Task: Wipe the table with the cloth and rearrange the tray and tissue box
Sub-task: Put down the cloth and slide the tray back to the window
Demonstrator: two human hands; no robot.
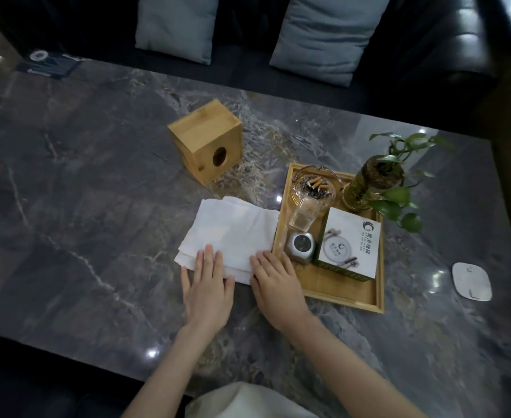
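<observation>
Bamboo tray (343, 292) holds ashtray (314, 184) — cigarette butts (316, 184) inside.

two cushions (177, 24), one tray (343, 292), one cloth (233, 233)

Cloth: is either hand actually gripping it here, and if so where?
Neither grips it. Both the left hand and right hand lie flat, fingers spread, pressing on the near edge of the white cloth.

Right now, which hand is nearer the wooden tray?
Right hand: it rests at the wooden tray's left edge. The left hand lies farther left, on the cloth.
</observation>
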